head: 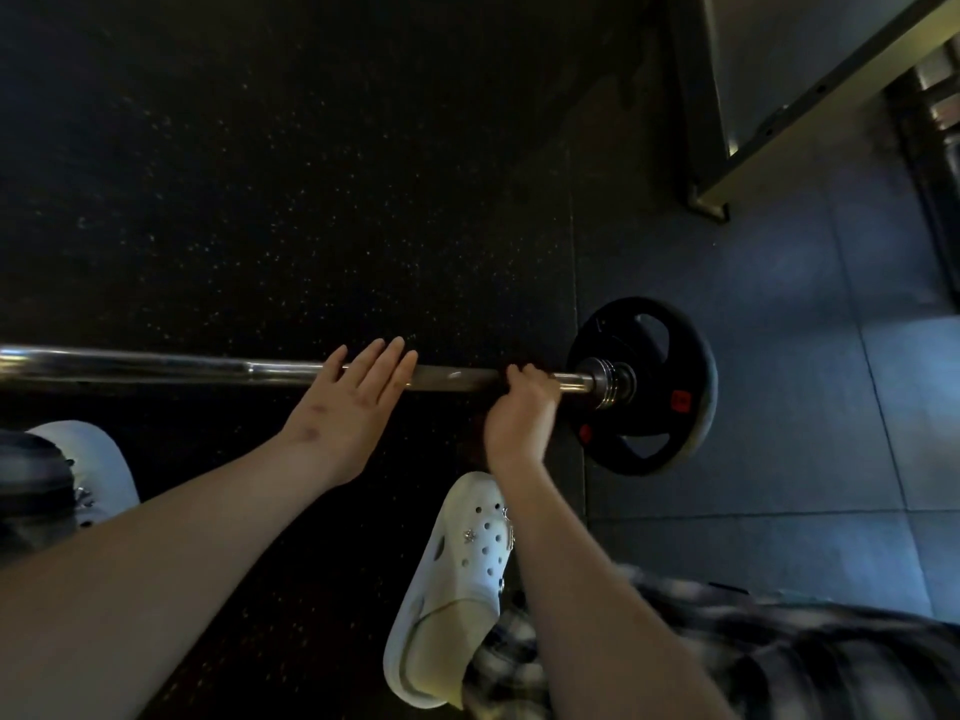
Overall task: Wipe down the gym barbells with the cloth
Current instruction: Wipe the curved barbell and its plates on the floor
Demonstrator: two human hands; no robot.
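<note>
Lying across the black speckled rubber floor [260,174], the long chrome steel barbell [156,367] carries a round black weight plate [670,407] at its right end. Of the two hands, the right hand [522,413] grips the bar just beside the plate's collar, fingers curled over it. The left hand [350,405] is spread flat, its straight fingers crossing the bar. A white perforated clog [457,579] stands nearby.

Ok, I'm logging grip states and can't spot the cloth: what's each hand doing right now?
Left hand: open, fingers straight over the bar, holding nothing.
Right hand: closed around the bar beside the weight plate.
</note>
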